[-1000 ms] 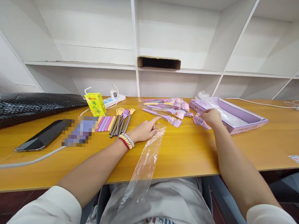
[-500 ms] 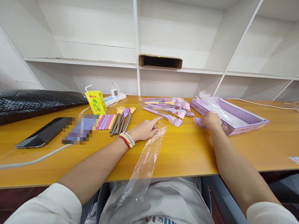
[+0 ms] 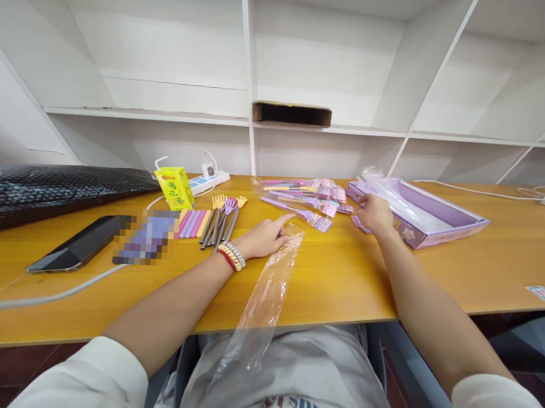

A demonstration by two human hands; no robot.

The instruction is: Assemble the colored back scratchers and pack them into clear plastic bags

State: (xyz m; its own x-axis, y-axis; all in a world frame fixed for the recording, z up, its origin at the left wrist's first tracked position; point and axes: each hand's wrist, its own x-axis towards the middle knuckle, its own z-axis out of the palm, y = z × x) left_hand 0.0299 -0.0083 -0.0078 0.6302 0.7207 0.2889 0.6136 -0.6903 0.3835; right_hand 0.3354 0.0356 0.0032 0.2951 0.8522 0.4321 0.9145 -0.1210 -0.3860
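My left hand (image 3: 265, 238) rests on the table with its index finger stretched out. Its thumb and other fingers are closed on the top of a long clear plastic bag (image 3: 267, 290), which hangs over the table edge onto my lap. My right hand (image 3: 376, 214) is beside the near-left corner of a purple box (image 3: 427, 235), fingers pinched together; what they hold, if anything, is too small to make out. Just below it lies a small purple card (image 3: 358, 224). Between my hands, farther back, are several bagged back scratchers (image 3: 295, 199) with pink and purple cards.
Left of my left hand lie several claw-headed rods (image 3: 220, 222) and coloured handles (image 3: 195, 222). Beyond are a yellow drink carton (image 3: 175, 187), a power strip (image 3: 212, 179), a phone (image 3: 80, 241) and a blurred-out item (image 3: 145, 236). Clear plastic bags (image 3: 388, 192) lie in the purple box.
My right hand has shifted slightly left and away from me, off the small purple card area toward the box corner. My left hand and the plastic bag have stayed put.
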